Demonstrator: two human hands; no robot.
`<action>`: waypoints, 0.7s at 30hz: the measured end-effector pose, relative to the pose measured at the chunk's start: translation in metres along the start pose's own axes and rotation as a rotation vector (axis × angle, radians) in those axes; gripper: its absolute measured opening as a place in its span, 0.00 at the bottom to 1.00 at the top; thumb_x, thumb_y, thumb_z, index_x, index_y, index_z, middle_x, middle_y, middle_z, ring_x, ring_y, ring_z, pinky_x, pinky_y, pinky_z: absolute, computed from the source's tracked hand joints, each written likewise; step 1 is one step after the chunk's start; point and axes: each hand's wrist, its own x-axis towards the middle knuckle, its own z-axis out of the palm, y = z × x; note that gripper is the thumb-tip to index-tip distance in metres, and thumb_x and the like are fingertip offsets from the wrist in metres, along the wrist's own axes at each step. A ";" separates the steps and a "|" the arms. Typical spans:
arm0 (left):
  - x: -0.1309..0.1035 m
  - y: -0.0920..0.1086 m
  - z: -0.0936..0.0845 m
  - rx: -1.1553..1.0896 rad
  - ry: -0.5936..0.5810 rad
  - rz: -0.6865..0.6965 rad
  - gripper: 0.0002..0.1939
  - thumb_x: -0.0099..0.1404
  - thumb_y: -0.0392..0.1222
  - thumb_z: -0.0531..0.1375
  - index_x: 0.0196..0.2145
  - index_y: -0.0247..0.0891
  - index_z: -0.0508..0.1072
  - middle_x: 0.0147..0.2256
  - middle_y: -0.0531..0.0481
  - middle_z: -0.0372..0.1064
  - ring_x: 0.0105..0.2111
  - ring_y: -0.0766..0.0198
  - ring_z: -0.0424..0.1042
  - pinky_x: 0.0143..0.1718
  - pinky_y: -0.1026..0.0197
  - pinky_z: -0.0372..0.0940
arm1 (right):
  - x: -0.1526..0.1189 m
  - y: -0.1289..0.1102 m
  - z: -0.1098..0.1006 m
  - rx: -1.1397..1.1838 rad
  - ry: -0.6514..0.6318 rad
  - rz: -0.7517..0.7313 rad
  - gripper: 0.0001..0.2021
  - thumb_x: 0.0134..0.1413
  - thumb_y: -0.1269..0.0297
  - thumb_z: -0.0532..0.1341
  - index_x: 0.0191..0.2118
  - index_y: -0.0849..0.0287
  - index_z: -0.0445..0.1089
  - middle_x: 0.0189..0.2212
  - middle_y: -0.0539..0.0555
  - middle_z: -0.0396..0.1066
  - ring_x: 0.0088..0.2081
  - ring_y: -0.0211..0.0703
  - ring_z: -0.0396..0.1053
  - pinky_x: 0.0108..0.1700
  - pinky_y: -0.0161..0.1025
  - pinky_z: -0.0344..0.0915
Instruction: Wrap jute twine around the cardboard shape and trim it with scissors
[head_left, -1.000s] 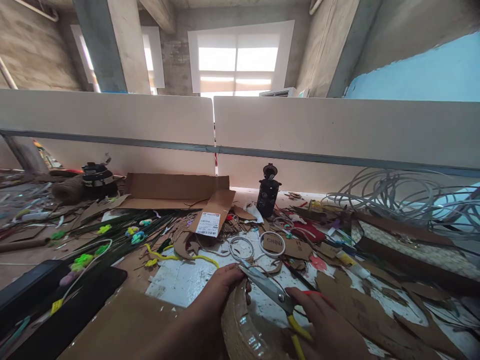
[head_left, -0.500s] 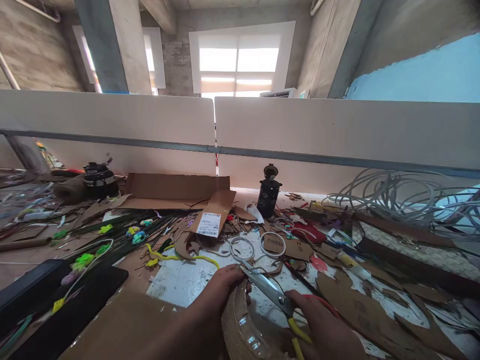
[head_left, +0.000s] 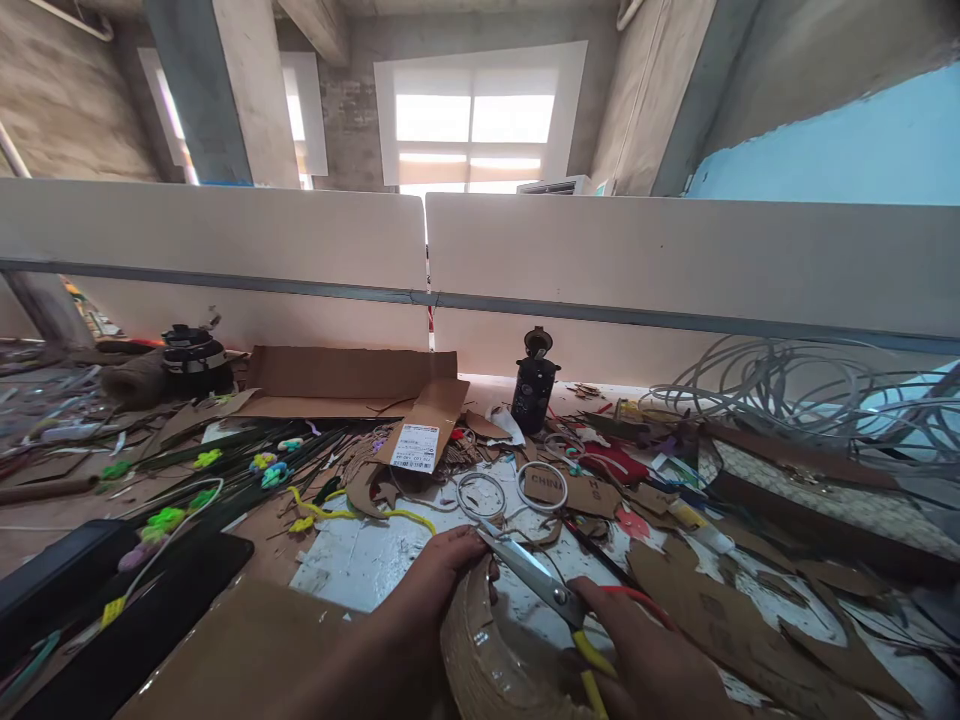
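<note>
left hand (head_left: 454, 555) at lower centre, grip clamped on curved cardboard piece (head_left: 484, 650); right hand (head_left: 637, 640), just right of it, grip closed round scissors (head_left: 540, 580) (yellow on handles), blades angled up-left.

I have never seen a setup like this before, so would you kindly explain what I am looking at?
There is no machine here: these are a person's own bare hands, seen by a camera worn on the head, looking forward and down.

The left hand holds a curved cardboard piece with shiny, clear material along it. The right hand holds scissors with yellow on the handles, their blades pointing toward the left hand.

On the cluttered white surface lie cardboard scraps and two pale rings. Farther back stands a black bottle with its lid up. Small colourful flower shapes lie to the left, and a patterned bag to the right.
</note>
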 end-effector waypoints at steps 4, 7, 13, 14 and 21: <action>-0.007 0.002 0.008 -0.043 -0.005 -0.013 0.05 0.58 0.37 0.63 0.25 0.36 0.72 0.18 0.52 0.70 0.17 0.64 0.69 0.20 0.65 0.64 | 0.000 -0.001 -0.003 -0.005 -0.032 0.008 0.20 0.50 0.63 0.63 0.51 0.54 0.74 0.39 0.54 0.82 0.32 0.49 0.81 0.29 0.36 0.74; -0.004 0.006 0.009 -0.041 -0.012 0.015 0.07 0.57 0.34 0.64 0.23 0.35 0.71 0.17 0.53 0.68 0.15 0.68 0.66 0.19 0.68 0.62 | 0.000 -0.003 -0.005 0.016 -0.044 0.042 0.19 0.52 0.61 0.64 0.51 0.53 0.75 0.39 0.55 0.83 0.34 0.51 0.81 0.32 0.37 0.74; 0.010 0.004 -0.005 0.020 -0.007 0.011 0.09 0.56 0.39 0.69 0.26 0.35 0.71 0.18 0.52 0.69 0.14 0.68 0.66 0.18 0.67 0.62 | 0.000 0.001 -0.004 0.207 -0.026 0.282 0.20 0.56 0.52 0.63 0.52 0.51 0.74 0.34 0.53 0.81 0.29 0.47 0.78 0.30 0.36 0.71; 0.011 0.003 -0.009 0.034 -0.015 0.003 0.09 0.56 0.39 0.69 0.27 0.35 0.72 0.18 0.52 0.70 0.14 0.67 0.67 0.18 0.67 0.62 | 0.000 0.004 -0.005 0.234 -0.021 0.328 0.21 0.57 0.50 0.63 0.53 0.52 0.73 0.33 0.53 0.81 0.28 0.46 0.76 0.29 0.35 0.70; 0.025 0.001 -0.023 0.170 -0.060 0.044 0.07 0.55 0.36 0.70 0.31 0.39 0.75 0.21 0.52 0.74 0.29 0.56 0.78 0.35 0.60 0.71 | 0.018 0.003 -0.039 0.473 -0.114 0.381 0.24 0.51 0.60 0.63 0.56 0.55 0.69 0.36 0.52 0.76 0.36 0.47 0.73 0.34 0.36 0.67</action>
